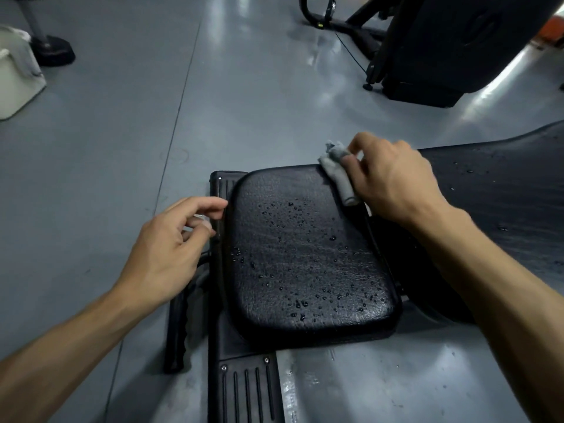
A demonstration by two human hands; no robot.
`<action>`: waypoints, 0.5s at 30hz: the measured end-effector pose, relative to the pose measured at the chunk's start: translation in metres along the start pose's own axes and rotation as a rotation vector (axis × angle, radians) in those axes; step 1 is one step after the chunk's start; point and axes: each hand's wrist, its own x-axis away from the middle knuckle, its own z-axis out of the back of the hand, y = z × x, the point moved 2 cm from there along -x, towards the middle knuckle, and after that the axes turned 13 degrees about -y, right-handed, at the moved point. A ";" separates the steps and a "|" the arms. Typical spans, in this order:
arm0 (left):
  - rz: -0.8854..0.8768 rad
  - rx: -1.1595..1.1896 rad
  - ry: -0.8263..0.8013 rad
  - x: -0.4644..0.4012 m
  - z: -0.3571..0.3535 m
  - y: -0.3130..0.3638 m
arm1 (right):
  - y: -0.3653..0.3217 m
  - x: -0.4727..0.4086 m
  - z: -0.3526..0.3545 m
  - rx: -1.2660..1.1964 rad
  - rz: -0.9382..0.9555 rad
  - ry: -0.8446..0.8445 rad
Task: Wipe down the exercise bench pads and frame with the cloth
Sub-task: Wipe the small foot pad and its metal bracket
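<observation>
The cloth (337, 175) is sitting bunched at the far right corner of the seat pad (308, 254), the right hand (393, 181) pinching it there while droplets are beading across the leather. The left hand (171, 245) is hovering at the pad's left edge, fingers loosely curled, seemingly holding nothing, though the view there is poor. A wad that small is likely just smearing droplets around or pushing them onto the frame (244, 389).

We count two black textured vinyl pads (308, 254), one crumpled grey cloth (337, 172), two bare hands (164, 245), one white plastic tub (15, 77).
</observation>
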 end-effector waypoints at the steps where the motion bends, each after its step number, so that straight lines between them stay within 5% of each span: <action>1: -0.002 0.004 -0.006 0.000 0.000 0.000 | -0.003 0.002 -0.001 -0.006 -0.007 0.004; 8: -0.010 0.042 0.015 -0.001 -0.004 -0.006 | -0.067 0.003 -0.016 0.153 0.230 -0.051; 15: -0.017 0.034 0.011 -0.001 -0.004 -0.006 | -0.033 0.009 0.010 0.191 0.071 -0.017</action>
